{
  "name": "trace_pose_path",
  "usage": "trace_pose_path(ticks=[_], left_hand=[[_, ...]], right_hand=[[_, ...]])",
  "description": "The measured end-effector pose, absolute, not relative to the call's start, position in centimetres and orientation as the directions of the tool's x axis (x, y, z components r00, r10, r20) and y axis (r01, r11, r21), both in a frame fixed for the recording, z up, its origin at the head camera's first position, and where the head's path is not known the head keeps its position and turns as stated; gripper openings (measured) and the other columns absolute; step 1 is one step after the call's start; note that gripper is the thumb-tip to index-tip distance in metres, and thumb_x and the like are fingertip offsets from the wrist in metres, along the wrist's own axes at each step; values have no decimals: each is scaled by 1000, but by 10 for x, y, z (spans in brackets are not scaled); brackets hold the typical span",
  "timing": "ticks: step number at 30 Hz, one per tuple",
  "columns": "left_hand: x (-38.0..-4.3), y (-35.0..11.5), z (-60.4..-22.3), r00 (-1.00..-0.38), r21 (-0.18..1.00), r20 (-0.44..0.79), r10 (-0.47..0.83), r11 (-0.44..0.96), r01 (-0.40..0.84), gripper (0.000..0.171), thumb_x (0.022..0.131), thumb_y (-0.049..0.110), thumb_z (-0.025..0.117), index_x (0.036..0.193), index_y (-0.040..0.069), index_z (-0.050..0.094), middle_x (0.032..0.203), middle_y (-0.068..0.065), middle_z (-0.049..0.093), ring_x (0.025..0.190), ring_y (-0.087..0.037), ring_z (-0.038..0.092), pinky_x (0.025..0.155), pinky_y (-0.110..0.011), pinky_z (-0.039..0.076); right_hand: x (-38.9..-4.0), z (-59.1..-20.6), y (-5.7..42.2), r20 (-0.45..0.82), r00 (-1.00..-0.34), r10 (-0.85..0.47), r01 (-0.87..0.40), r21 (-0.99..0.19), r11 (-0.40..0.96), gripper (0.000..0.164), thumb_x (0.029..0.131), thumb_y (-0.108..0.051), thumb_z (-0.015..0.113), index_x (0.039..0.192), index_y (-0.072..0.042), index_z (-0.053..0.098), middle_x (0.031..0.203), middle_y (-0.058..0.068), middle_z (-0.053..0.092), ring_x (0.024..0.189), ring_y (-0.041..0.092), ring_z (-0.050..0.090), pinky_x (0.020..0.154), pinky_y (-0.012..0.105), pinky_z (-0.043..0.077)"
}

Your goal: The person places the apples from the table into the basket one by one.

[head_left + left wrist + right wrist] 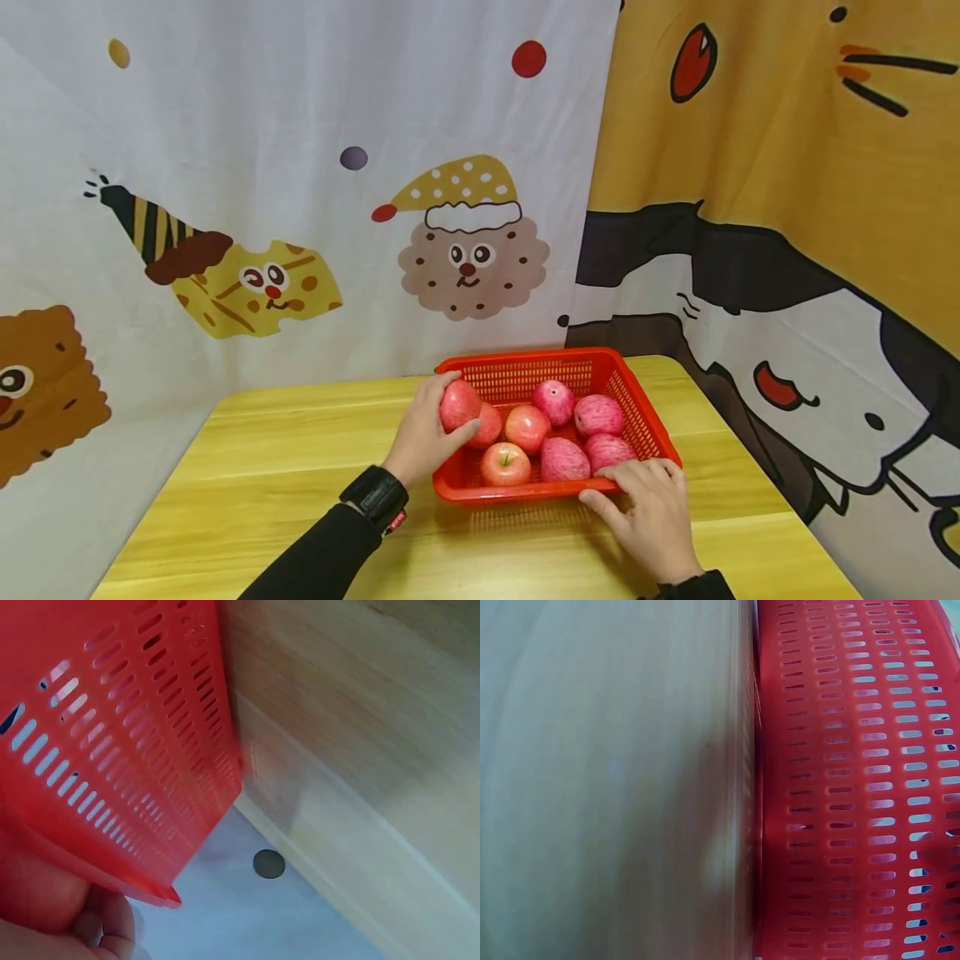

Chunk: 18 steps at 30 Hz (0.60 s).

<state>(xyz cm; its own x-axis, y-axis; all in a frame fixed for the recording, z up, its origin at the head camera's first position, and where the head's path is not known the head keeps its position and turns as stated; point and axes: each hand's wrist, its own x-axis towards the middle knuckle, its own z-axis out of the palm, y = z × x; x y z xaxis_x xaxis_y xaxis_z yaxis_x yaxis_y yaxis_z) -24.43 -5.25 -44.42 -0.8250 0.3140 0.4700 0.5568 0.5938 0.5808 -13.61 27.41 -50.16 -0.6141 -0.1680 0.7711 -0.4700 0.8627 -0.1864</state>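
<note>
My left hand (429, 427) grips a red apple (459, 405) at the left side of a red plastic basket (525, 493). In the left wrist view, the fingers (116, 922) curl round the apple (41, 889), close beside the basket's slotted wall (127, 727). Inside the basket sit several more apples, among them a yellowish-red one (506, 464) and a red one (527, 429), to the left of several streaky pink round fruits (565, 460). My right hand (651, 512) holds the basket's front right rim, fingers over it and thumb on the near side. That hand is outside the right wrist view.
The basket stands on a wood-grain table (300, 450), near its back edge. A white curtain (300, 125) printed with cartoon food hangs behind, and a yellow cartoon curtain (780, 150) hangs on the right.
</note>
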Motion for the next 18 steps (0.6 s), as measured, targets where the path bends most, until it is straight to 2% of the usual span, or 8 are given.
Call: trace_pose_path(ticks=[4, 7, 11, 15, 18], left_hand=[[-236, -49, -450, -797, 393, 355, 488, 696, 601, 76, 80, 57, 74, 140, 16, 49, 128, -3, 55, 110, -19, 50, 98, -50, 37], [-232, -49, -452, -776, 285, 306, 551, 725, 627, 75, 83, 62, 68, 141, 16, 52, 128, -5, 58, 115, -20, 49, 101, -55, 28], [-231, -50, -450, -750, 250, 333, 572, 713, 655, 60, 89, 48, 69, 139, 16, 59, 132, -8, 58, 121, -20, 46, 100, -54, 29], [-231, -49, -451, -702, 179, 368, 610, 694, 697, 39, 87, 35, 75, 122, 20, 72, 126, -7, 63, 118, -20, 49, 94, -52, 34], [-230, -50, -453, -708, 222, 399, 583, 687, 691, 33, 86, 34, 76, 116, 18, 75, 123, -7, 64, 117, -20, 50, 95, -52, 35]], right_hand=[[-136, -503, 272, 771, -614, -170, -471, -185, 863, 39, 75, -57, 76, 85, -20, 71, 84, -5, 69, 78, 20, 52, 83, 53, 30], [-137, -502, 271, 764, -621, -175, -471, -186, 862, 39, 75, -57, 76, 86, -20, 71, 84, -6, 69, 79, 20, 52, 84, 53, 30], [-138, -501, 271, 762, -623, -176, -472, -187, 861, 38, 75, -56, 76, 87, -20, 71, 84, -6, 68, 79, 20, 52, 84, 53, 30], [-138, -501, 272, 776, -609, -166, -473, -187, 861, 39, 75, -57, 75, 86, -19, 72, 83, -5, 69, 79, 21, 53, 83, 54, 30], [-139, -504, 271, 787, -596, -161, -478, -186, 859, 40, 75, -57, 75, 86, -19, 72, 83, -5, 69, 79, 21, 54, 82, 53, 31]])
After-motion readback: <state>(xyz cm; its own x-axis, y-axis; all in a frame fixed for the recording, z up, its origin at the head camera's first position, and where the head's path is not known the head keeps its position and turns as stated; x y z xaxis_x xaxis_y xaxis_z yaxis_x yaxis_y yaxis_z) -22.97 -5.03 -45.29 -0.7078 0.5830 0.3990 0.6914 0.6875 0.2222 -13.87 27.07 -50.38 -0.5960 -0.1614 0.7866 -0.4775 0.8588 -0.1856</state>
